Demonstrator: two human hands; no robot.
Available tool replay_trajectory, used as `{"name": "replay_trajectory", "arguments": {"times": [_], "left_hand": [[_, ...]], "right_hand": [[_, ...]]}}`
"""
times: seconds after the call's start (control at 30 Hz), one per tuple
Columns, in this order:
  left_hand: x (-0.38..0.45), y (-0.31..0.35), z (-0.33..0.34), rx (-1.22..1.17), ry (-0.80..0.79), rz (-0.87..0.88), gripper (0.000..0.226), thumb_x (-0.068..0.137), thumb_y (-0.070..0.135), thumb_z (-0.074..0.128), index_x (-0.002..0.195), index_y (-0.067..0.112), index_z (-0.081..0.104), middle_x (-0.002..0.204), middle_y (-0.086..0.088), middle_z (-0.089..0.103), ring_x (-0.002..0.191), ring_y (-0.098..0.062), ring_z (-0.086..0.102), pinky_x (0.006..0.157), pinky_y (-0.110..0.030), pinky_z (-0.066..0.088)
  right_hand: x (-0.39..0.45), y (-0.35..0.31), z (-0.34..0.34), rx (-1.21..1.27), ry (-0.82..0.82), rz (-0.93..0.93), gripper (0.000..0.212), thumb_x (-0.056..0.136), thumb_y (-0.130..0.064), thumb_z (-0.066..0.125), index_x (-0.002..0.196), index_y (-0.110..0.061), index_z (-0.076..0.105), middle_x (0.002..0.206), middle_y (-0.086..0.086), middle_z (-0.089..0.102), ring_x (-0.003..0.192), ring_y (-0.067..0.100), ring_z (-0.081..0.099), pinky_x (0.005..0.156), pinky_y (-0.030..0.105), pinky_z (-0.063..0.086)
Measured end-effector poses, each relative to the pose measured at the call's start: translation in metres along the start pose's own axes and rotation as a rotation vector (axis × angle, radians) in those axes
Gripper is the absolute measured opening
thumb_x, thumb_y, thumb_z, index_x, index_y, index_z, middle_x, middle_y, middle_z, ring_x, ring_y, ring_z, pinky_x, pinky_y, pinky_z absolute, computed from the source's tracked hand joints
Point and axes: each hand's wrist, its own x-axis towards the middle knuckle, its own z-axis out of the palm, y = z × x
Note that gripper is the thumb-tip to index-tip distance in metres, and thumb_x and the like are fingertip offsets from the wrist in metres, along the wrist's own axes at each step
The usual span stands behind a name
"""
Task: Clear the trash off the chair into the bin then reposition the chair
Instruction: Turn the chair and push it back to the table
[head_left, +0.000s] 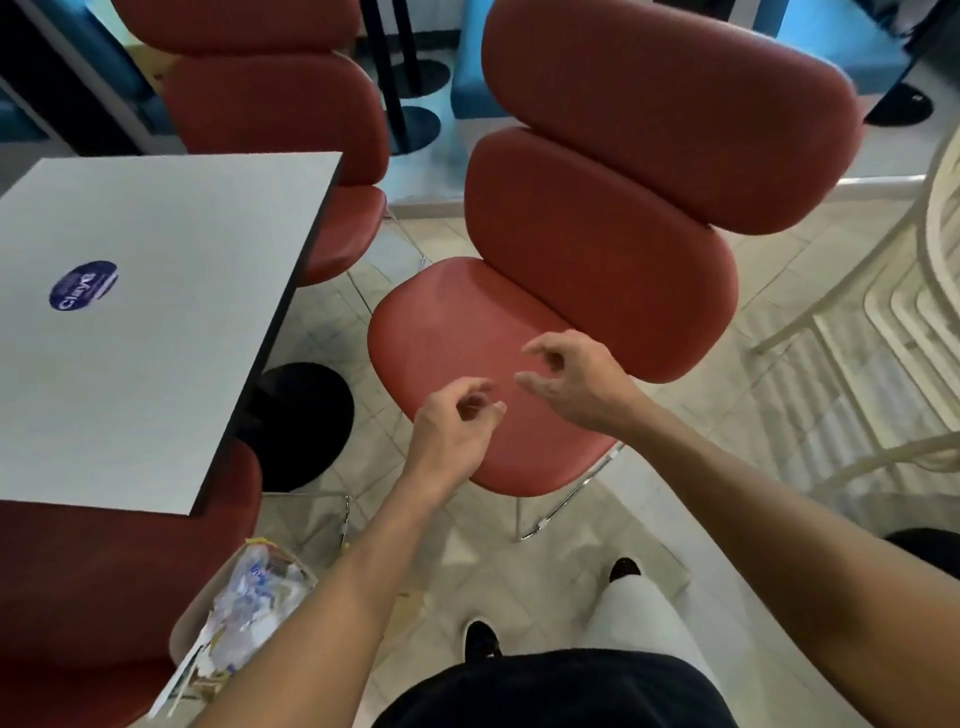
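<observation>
Above the red chair (457, 332) seat, left hand (452, 431) and right hand (571, 384) hover loosely curled, grasping nothing.

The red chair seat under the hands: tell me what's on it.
No trash shows on the red chair seat. The left hand and right hand hover above it, fingers loosely curled, holding nothing visible. The patch directly beneath them is covered.

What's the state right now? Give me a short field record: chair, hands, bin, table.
chair: red chair, seat shows no trash, stands angled beside the table
left hand: over the seat front, fingers loosely curled, holds nothing
right hand: over the seat, fingers loosely curled, holds nothing
bin: at lower left, wrappers and plastic inside
table: grey top with a blue sticker
</observation>
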Motion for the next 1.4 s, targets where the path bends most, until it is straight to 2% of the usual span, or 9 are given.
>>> {"name": "replay_trajectory", "arguments": {"times": [0.3,0.5,0.6,0.73,0.83,0.9,1.07,1.23,1.4], "left_hand": [[0.065,0.035,0.032,0.220,0.288,-0.013,0.027,0.083,0.028,0.068,0.110,0.029,0.065,0.109,0.007,0.062,0.107,-0.008,0.055,0.098,-0.034,0.044],[0.090,0.083,0.082,0.182,0.401,-0.086,0.028,0.083,0.030,0.069,0.111,0.029,0.065,0.110,0.010,0.061,0.104,-0.003,0.054,0.099,-0.030,0.044],[0.098,0.109,0.116,0.133,0.422,-0.088,0.028,0.082,0.027,0.070,0.110,0.031,0.065,0.112,0.011,0.061,0.101,0.002,0.051,0.097,-0.021,0.039],[0.113,0.139,0.153,0.093,0.424,-0.071,0.028,0.083,0.025,0.070,0.110,0.031,0.064,0.109,0.013,0.060,0.102,0.001,0.053,0.100,-0.024,0.040],[0.121,0.154,0.170,0.084,0.406,-0.046,0.029,0.082,0.023,0.070,0.110,0.028,0.065,0.107,0.011,0.060,0.100,0.000,0.054,0.098,-0.021,0.040],[0.124,0.161,0.177,0.087,0.412,-0.031,0.029,0.082,0.023,0.070,0.110,0.027,0.065,0.105,0.011,0.059,0.098,-0.001,0.054,0.097,-0.021,0.040],[0.127,0.172,0.197,0.072,0.425,-0.086,0.029,0.083,0.024,0.069,0.110,0.030,0.065,0.106,0.012,0.059,0.100,-0.001,0.054,0.099,-0.023,0.041],[0.135,0.199,0.228,0.032,0.467,-0.072,0.031,0.082,0.023,0.071,0.112,0.030,0.065,0.109,0.011,0.062,0.100,0.003,0.055,0.095,-0.015,0.040],[0.158,0.239,0.270,-0.040,0.497,-0.061,0.035,0.081,0.027,0.071,0.115,0.033,0.064,0.112,0.016,0.062,0.105,0.001,0.057,0.098,-0.026,0.046]], "right_hand": [[0.072,0.033,-0.053,-0.015,-0.105,-0.128,0.041,0.086,-0.039,0.066,0.124,-0.024,0.060,0.115,-0.002,0.053,0.105,0.015,0.058,0.093,0.032,0.048],[0.110,0.067,-0.112,-0.176,-0.229,-0.274,0.044,0.087,-0.041,0.063,0.128,-0.026,0.056,0.120,0.002,0.052,0.109,0.022,0.054,0.094,0.038,0.047],[0.138,0.090,-0.160,-0.351,-0.118,-0.361,0.041,0.086,-0.039,0.062,0.125,-0.024,0.058,0.118,0.006,0.054,0.113,0.029,0.050,0.099,0.044,0.042],[0.178,0.120,-0.228,-0.633,0.147,-0.410,0.034,0.087,-0.032,0.059,0.118,-0.019,0.063,0.122,0.012,0.054,0.130,0.034,0.036,0.113,0.054,0.017],[0.196,0.136,-0.266,-0.870,0.279,-0.355,0.033,0.086,-0.030,0.060,0.117,-0.019,0.062,0.133,0.018,0.045,0.138,0.040,0.023,0.112,0.064,0.005],[0.211,0.144,-0.289,-0.938,0.313,-0.254,0.042,0.083,-0.035,0.062,0.122,-0.021,0.057,0.140,0.019,0.036,0.138,0.044,0.018,0.110,0.068,0.007],[0.225,0.162,-0.313,-0.754,0.061,0.024,0.074,0.087,-0.039,0.063,0.146,-0.038,0.018,0.132,0.022,0.031,0.107,0.050,0.049,0.084,0.055,0.051],[0.226,0.163,-0.324,-0.648,0.037,-0.027,0.073,0.087,-0.039,0.063,0.147,-0.040,0.022,0.121,0.023,0.037,0.094,0.044,0.052,0.071,0.046,0.050],[0.227,0.167,-0.333,-0.583,-0.022,-0.115,0.071,0.086,-0.040,0.065,0.145,-0.034,0.026,0.120,0.021,0.036,0.079,0.030,0.040,0.065,0.037,0.041]]}}
